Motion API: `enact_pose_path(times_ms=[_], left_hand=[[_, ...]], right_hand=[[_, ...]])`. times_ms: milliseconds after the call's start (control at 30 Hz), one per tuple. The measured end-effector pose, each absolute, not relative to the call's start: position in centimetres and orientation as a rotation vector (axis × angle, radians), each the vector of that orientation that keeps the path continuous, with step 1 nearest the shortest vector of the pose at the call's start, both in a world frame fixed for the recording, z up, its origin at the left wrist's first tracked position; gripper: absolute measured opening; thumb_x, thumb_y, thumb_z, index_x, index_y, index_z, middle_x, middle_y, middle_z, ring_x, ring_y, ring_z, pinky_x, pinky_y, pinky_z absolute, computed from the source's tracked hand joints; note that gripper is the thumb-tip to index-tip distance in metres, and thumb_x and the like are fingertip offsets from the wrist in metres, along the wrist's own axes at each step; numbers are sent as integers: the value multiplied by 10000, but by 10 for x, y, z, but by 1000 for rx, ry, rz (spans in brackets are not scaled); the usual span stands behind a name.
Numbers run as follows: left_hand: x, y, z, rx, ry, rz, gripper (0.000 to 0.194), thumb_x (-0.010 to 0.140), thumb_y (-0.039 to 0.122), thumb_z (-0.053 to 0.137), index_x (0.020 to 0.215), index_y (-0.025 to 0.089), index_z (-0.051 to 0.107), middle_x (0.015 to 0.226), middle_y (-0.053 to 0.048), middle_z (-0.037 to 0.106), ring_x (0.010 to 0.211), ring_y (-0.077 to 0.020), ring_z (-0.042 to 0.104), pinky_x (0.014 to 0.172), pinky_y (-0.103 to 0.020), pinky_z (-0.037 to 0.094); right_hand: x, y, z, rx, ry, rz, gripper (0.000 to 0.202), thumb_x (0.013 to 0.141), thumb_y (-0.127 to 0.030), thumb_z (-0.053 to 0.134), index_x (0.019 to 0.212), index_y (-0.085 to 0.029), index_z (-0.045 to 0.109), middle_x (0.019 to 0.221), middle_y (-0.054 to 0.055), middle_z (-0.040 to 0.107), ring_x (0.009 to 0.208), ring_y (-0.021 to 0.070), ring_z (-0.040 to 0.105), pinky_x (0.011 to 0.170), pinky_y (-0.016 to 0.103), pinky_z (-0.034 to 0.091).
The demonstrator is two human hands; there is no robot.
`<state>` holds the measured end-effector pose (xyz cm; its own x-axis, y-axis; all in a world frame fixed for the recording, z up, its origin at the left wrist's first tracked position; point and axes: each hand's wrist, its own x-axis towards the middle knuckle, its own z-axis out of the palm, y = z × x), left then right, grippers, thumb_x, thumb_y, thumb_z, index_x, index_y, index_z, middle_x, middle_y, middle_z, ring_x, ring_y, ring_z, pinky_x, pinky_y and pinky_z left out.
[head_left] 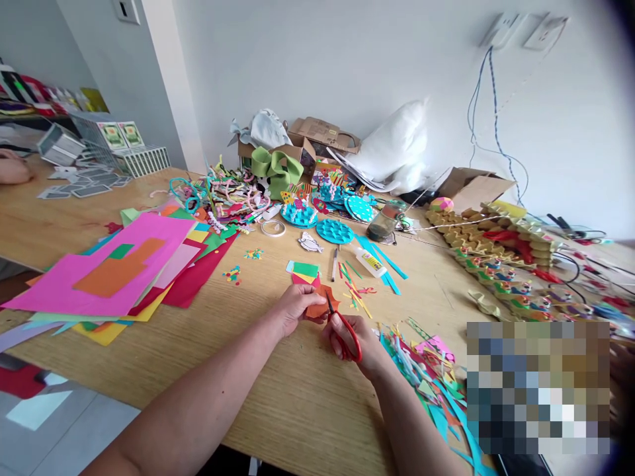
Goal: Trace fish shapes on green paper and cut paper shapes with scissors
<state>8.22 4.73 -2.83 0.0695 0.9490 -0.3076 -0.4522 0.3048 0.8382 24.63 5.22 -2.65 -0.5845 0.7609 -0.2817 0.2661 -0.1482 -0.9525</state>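
Observation:
My left hand (297,309) pinches a small piece of orange paper (316,305) above the wooden table. Red-handled scissors (353,342) are in my right hand (354,344), their dark blades at the orange paper's right part. Just beyond my left hand lie small green (305,270) and red paper pieces. Farther off are a pen (335,264), a white glue bottle (370,262), thin coloured strips (354,287) and a round blue piece (335,231). Little piles of coloured paper dots (232,275) sit to the left.
Coloured sheets (149,238) are stacked at the left. Paper scraps (431,377) spread beside my right forearm. Pipe cleaners (233,192), a glass jar (387,221) and cardboard boxes (325,132) stand at the back. Egg-carton crafts (496,264) fill the right. Another person's hand (14,166) shows at far left.

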Motion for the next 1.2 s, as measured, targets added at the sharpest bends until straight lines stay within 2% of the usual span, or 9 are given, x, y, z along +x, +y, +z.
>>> enact_pose_path(times_ms=[233, 533, 933, 1200], left_hand=[[83, 47, -30, 628, 983, 1157, 247, 547, 262, 726, 722, 117, 629, 609, -45, 656, 495, -143, 592, 453, -245, 457], [85, 46, -30, 630, 962, 1190, 279, 548, 267, 750, 755, 112, 644, 650, -40, 665, 519, -124, 590, 474, -229, 451], [84, 46, -29, 626, 986, 1203, 230, 550, 263, 728, 692, 127, 609, 585, -32, 647, 503, -127, 585, 486, -229, 423], [82, 45, -27, 648, 958, 1174, 261, 529, 266, 736, 708, 120, 617, 580, -29, 632, 489, -125, 571, 472, -232, 407]], right_hand=[[247, 54, -29, -1157, -1763, 1779, 584, 751, -731, 516, 688, -158, 610, 402, -25, 484, 338, 71, 357, 367, 215, 216], [244, 51, -21, -1184, -1732, 1749, 577, 729, -702, 565, 639, -134, 612, 389, -31, 488, 335, 65, 376, 370, 196, 240], [246, 54, -28, -1196, -1749, 1790, 562, 721, -694, 588, 656, -136, 611, 395, -26, 493, 335, 64, 369, 356, 199, 220], [246, 51, -26, -1137, -1727, 1825, 596, 757, -721, 516, 695, -137, 614, 412, -27, 498, 341, 68, 375, 371, 208, 244]])
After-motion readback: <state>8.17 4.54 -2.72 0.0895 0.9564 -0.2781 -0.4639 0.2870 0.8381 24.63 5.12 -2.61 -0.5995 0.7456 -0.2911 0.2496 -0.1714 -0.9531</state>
